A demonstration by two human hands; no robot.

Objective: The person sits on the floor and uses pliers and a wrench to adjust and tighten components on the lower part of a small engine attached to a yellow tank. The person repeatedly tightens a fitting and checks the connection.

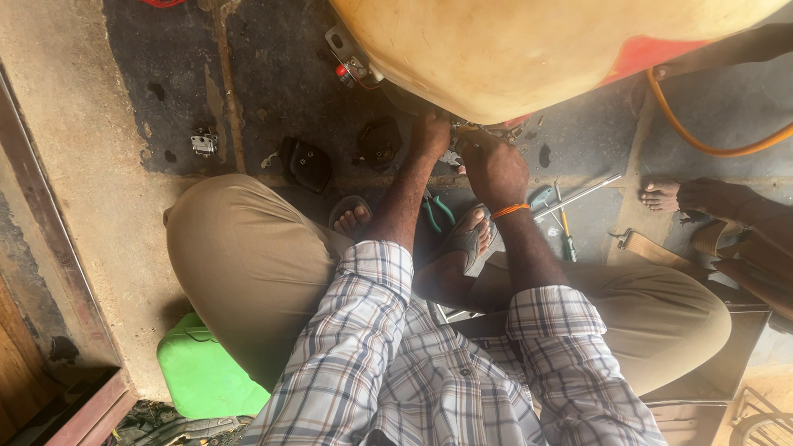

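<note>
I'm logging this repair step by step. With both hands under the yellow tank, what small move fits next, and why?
Probably keep the left hand steadying the underside of the yellow tank while the right hand works the small metal fitting between them. Both hands already sit at that fitting, and the green-handled pliers lie close by if grip is lacking.
</note>
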